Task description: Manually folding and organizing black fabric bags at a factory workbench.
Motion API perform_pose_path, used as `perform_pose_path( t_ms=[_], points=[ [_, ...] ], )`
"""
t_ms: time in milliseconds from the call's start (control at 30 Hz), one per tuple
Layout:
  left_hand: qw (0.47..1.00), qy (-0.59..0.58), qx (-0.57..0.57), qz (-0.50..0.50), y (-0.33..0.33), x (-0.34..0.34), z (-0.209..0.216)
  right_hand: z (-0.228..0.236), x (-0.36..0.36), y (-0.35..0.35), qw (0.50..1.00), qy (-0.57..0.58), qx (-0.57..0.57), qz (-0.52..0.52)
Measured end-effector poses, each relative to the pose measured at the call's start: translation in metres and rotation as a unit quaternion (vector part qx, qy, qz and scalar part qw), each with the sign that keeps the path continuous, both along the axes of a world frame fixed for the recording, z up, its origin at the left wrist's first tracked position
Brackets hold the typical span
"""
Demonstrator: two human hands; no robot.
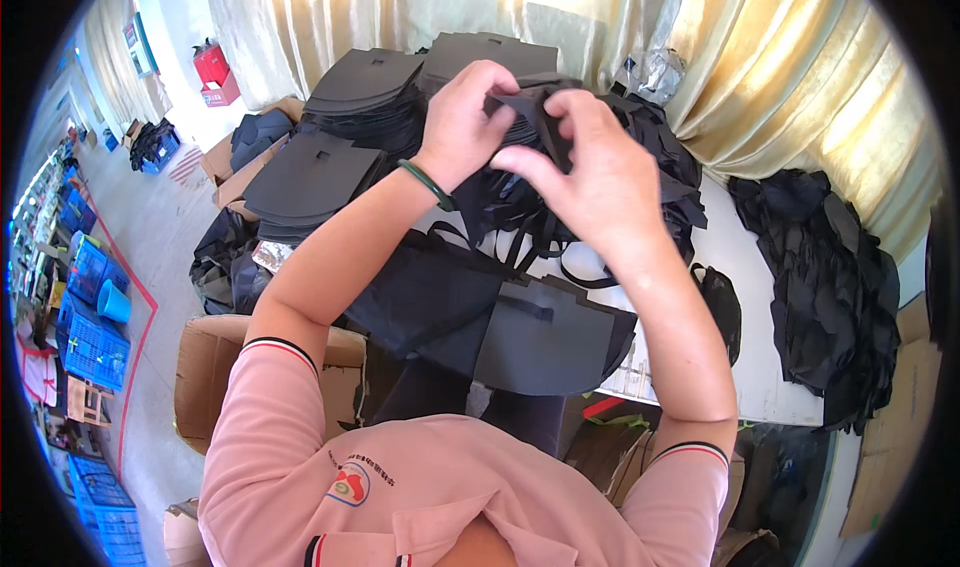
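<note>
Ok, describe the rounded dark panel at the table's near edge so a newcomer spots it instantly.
Face the white table and find its edge nearest the pink shirt. The dark panel lies there, its near edge rounded. It looks greyer and crisper than the black material on its left.

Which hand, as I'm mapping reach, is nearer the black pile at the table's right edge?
Right: the right hand is left of the pile; the left hand, farther left.

Stacked panels [358, 79] are standing on the table [722, 229] before the curtains [790, 52], while crates [92, 352] are sitting far left.
</note>
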State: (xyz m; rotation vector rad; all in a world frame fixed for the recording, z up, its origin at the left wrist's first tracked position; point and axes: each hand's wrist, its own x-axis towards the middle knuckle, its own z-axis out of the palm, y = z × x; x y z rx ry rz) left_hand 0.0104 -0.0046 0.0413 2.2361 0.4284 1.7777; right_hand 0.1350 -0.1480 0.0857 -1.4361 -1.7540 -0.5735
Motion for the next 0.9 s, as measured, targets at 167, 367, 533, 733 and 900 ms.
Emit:
perform_pose_path(
  t_ms=[167,367,533,733,900],
  points=[
    [1.0,-0.006,-0.016,-0.011,-0.011,0.005,0.004,-0.009,0.011,0.017,0.996,-0.046,0.074,-0.018],
    [0.999,0.008,0.001,0.035,0.014,-0.033,-0.007,-0.003,0.042,0.001,0.986,-0.121,0.112,-0.038],
    [0.998,0.04,0.002,0.057,0.009,-0.04,-0.016,-0.013,0.016,-0.023,0.997,0.047,-0.042,0.043],
    [0.995,0.081,0.057,0.015,-0.028,-0.009,0.007,-0.03,-0.003,-0.001,0.993,0.092,-0.028,0.061],
    [0.997,0.063,0.041,0.013,-0.022,-0.027,0.004,-0.023,0.016,-0.006,0.997,0.031,0.041,0.056]
  ],
)
